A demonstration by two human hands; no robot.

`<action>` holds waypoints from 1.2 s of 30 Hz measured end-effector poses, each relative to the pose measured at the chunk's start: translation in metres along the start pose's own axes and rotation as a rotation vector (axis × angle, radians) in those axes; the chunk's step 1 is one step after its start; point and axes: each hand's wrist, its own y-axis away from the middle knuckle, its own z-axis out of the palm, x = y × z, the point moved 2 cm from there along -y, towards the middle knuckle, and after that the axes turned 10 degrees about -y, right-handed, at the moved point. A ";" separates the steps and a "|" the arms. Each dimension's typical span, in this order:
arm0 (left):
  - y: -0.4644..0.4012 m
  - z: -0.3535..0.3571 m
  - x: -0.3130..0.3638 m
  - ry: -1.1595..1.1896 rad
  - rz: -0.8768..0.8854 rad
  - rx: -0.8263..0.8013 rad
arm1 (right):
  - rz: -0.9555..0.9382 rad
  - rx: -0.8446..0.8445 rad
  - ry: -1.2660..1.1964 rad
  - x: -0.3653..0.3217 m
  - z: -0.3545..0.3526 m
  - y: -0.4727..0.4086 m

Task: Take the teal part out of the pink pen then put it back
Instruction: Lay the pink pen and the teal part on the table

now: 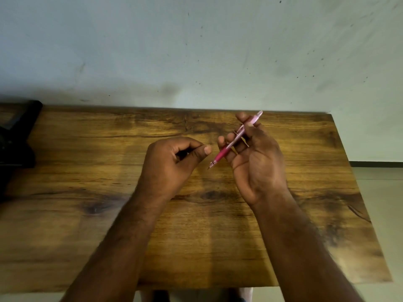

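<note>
Both hands hover above the wooden desk (pixel 87 162), which stands against a pale, speckled wall (pixel 196 51). My right hand (pixel 255 158) grips the pink pen (pixel 234 141) aslant, tip toward my left hand (pixel 174 162), whose fingers curl with thumb on forefinger; whether it holds anything I cannot tell.
</note>
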 end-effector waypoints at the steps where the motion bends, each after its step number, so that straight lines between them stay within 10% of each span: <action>1: 0.001 0.000 0.002 0.018 0.008 -0.022 | -0.008 -0.013 0.045 0.001 0.001 0.001; 36: 0.001 -0.010 -0.009 -0.417 0.014 -0.021 | -0.275 0.036 1.301 0.012 -0.009 0.011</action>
